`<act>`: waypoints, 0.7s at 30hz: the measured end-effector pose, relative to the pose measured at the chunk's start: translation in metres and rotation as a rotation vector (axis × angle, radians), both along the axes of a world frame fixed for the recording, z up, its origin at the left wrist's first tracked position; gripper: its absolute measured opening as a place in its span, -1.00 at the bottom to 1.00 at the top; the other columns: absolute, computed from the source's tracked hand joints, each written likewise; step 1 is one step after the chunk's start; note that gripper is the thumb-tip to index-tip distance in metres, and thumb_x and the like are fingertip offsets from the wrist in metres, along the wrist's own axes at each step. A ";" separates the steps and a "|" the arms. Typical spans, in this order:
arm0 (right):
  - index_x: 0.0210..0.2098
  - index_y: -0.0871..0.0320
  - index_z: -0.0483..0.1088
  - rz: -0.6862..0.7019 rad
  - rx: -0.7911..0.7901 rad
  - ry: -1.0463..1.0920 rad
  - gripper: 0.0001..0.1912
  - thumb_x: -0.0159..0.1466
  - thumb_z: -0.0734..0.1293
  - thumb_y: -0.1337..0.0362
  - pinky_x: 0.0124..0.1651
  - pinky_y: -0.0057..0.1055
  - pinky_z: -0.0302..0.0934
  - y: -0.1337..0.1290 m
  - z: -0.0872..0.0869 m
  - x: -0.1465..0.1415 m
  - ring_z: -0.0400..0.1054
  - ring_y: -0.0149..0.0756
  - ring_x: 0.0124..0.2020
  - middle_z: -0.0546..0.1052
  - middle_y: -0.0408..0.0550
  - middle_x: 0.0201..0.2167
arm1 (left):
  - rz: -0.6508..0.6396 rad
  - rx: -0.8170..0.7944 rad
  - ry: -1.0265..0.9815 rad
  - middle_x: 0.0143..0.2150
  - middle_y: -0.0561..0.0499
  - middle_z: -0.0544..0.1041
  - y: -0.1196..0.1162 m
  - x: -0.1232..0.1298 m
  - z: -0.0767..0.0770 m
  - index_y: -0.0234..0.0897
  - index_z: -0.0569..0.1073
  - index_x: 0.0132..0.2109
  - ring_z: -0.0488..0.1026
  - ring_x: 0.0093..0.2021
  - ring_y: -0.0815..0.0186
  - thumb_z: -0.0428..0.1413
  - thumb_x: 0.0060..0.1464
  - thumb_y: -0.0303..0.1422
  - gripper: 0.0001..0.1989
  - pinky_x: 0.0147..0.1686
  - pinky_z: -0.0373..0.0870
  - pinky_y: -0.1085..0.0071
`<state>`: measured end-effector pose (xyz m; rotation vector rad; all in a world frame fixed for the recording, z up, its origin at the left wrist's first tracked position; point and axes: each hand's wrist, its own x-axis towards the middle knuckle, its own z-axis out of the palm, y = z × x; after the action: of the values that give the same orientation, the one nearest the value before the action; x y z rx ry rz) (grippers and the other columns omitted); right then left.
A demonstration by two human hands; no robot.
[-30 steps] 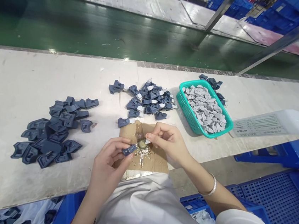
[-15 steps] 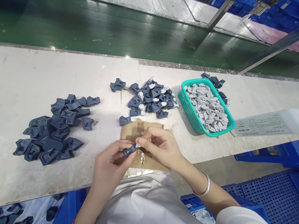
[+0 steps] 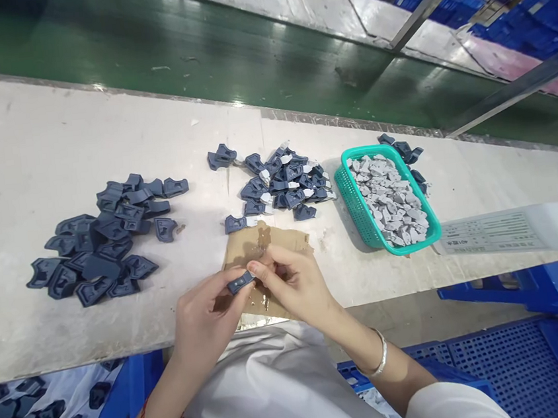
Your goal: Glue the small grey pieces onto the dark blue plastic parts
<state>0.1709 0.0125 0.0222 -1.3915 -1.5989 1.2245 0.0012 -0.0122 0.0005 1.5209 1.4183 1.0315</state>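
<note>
My left hand point(image 3: 210, 309) pinches a dark blue-grey plastic piece point(image 3: 239, 282) over a brown sheet point(image 3: 289, 301) at the table's front edge. The thumb and fingers of my right hand point(image 3: 291, 277) are closed at the right end of that piece, where a light grey bit is mostly hidden. Beyond my hands lies a group of dark pieces with light grey ends point(image 3: 291, 181). A pile of plain dark pieces point(image 3: 100, 264) is to the left. The green basket point(image 3: 359, 217) to the right holds small light grey parts point(image 3: 392, 200).
A white bottle point(image 3: 510, 230) with a blue tip lies right of the basket. More dark pieces point(image 3: 402, 151) sit behind the basket. A green belt point(image 3: 154, 62) runs behind the white table point(image 3: 19, 156). Below left is a blue container point(image 3: 121, 412) of dark pieces.
My right thumb and fingers have moved slightly left, closer over the piece's end. The piece is turned a little flatter, and its light grey end shows less than before.
</note>
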 end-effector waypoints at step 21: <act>-0.39 0.10 0.33 -0.165 0.247 -0.026 -0.82 0.30 0.37 0.21 -0.31 -0.42 0.21 0.084 0.007 -0.006 0.35 -0.34 -0.44 0.47 -0.17 -0.49 | 0.140 0.235 0.782 0.13 -0.25 0.50 0.050 -0.059 0.028 -0.28 0.45 0.18 0.47 0.06 -0.08 0.00 0.31 -0.18 -0.59 0.02 0.41 0.09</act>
<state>0.1649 0.0967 0.0295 -1.3540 -1.5595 0.8846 -0.0577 0.0374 0.0288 2.1612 1.9997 0.7159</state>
